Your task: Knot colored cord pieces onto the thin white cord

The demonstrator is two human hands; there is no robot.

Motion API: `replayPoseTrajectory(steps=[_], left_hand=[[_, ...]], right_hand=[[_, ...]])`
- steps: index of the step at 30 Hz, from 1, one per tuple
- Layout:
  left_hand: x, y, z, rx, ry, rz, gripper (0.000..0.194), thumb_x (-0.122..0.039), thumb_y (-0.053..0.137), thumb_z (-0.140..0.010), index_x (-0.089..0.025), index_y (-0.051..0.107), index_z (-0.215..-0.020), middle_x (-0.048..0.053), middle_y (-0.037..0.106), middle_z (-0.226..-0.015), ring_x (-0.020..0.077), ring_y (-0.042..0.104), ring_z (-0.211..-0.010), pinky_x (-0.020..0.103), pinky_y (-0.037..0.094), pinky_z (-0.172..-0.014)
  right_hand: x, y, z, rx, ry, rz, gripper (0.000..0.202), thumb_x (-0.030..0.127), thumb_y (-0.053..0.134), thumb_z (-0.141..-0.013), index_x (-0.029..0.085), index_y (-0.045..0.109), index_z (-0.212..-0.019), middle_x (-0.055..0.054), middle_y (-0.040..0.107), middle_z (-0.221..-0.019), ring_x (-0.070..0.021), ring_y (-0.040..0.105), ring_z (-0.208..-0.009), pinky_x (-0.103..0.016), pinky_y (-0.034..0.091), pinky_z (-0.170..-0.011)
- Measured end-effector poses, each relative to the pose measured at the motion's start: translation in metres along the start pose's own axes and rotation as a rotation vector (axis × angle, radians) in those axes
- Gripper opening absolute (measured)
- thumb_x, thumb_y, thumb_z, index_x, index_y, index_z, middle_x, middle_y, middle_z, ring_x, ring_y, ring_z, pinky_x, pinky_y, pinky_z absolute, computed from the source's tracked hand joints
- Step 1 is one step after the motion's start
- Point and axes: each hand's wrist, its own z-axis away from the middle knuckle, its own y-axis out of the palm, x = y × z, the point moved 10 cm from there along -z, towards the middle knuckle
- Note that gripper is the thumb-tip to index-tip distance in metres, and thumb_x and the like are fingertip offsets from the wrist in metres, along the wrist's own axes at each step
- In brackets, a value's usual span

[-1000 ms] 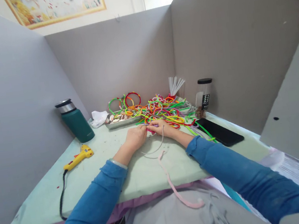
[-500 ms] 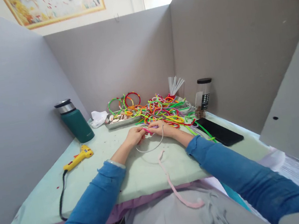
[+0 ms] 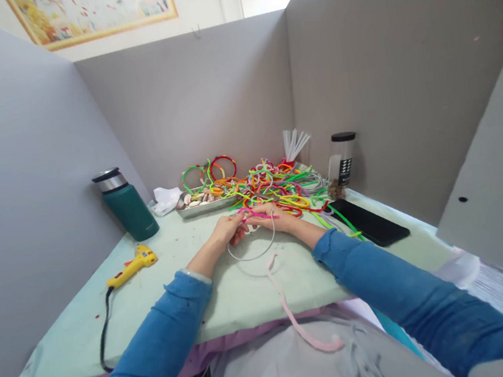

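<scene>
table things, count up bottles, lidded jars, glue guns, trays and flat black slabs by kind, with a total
Green bottle: 1
Lidded jar: 1
Yellow glue gun: 1
Metal tray: 1
Flat black slab: 1
Total: 5

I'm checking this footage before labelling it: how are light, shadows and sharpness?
In the head view: washed-out brightness above the grey partition; soft shadow beneath the thin white hoop; fine detail between left hand and right hand unclear; dark, blurred upper right corner; wide-angle stretching near edges.
</scene>
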Motion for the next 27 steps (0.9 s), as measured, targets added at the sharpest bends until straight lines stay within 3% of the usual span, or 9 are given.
replayPoseTrajectory(steps=[6, 11, 18, 20, 23, 27], left_hand=[[0.002, 0.000, -0.002, -0.007, 0.000, -0.020, 0.059, -0.065, 0.040, -0.076, -0.012, 0.057, -0.057, 0.001, 0.050, -0.041, 0.0067, 0.038, -0.029, 0.021, 0.027, -0.033], [-0.011, -0.020, -0.001, -0.199, 0.126, -0.053, 0.045, -0.056, 0.053, -0.073, -0.014, 0.054, -0.058, -0.004, 0.041, -0.035, 0.0064, 0.035, -0.030, 0.020, 0.024, -0.034], [0.006, -0.051, -0.004, -0.351, -0.015, 0.219, 0.031, -0.039, 0.043, -0.083, -0.014, 0.050, -0.065, -0.004, 0.048, -0.047, 0.0049, 0.036, -0.031, 0.019, 0.029, -0.036], [0.007, -0.047, -0.006, -0.293, -0.020, 0.210, 0.029, -0.037, 0.045, -0.083, -0.013, 0.051, -0.068, -0.003, 0.049, -0.050, 0.0046, 0.037, -0.033, 0.019, 0.030, -0.036], [-0.003, -0.031, -0.008, -0.161, 0.064, 0.158, 0.025, -0.036, 0.049, -0.080, -0.012, 0.054, -0.072, -0.001, 0.055, -0.059, 0.0047, 0.043, -0.038, 0.018, 0.033, -0.037], [-0.012, -0.010, -0.006, -0.058, 0.118, 0.103, 0.019, -0.032, 0.051, -0.079, -0.013, 0.054, -0.081, 0.000, 0.058, -0.066, 0.0054, 0.047, -0.042, 0.019, 0.038, -0.041]], right_hand=[[-0.002, -0.003, 0.000, -0.026, -0.005, -0.001, 0.043, 0.052, 0.052, -0.077, 0.011, 0.063, -0.067, -0.001, 0.056, -0.063, -0.0099, 0.047, -0.060, -0.021, 0.036, -0.057], [-0.004, -0.002, -0.001, -0.028, 0.037, 0.018, 0.043, 0.051, 0.054, -0.076, 0.011, 0.064, -0.062, -0.001, 0.055, -0.057, -0.0091, 0.045, -0.056, -0.021, 0.034, -0.055], [0.002, 0.012, 0.001, 0.063, 0.098, -0.043, 0.039, 0.048, 0.056, -0.074, 0.011, 0.069, -0.075, -0.001, 0.059, -0.061, -0.0083, 0.044, -0.053, -0.020, 0.032, -0.050], [-0.002, 0.008, 0.000, 0.018, 0.108, -0.022, 0.038, 0.047, 0.055, -0.075, 0.012, 0.067, -0.072, -0.001, 0.059, -0.059, -0.0083, 0.045, -0.053, -0.020, 0.033, -0.051], [-0.010, -0.013, -0.001, -0.160, 0.108, 0.026, 0.038, 0.046, 0.054, -0.076, 0.012, 0.065, -0.064, -0.002, 0.059, -0.060, -0.0087, 0.046, -0.056, -0.020, 0.034, -0.054], [-0.031, -0.024, 0.000, -0.247, 0.230, -0.010, 0.041, 0.050, 0.053, -0.075, 0.011, 0.065, -0.071, -0.001, 0.057, -0.058, -0.0080, 0.043, -0.051, -0.021, 0.031, -0.050]])
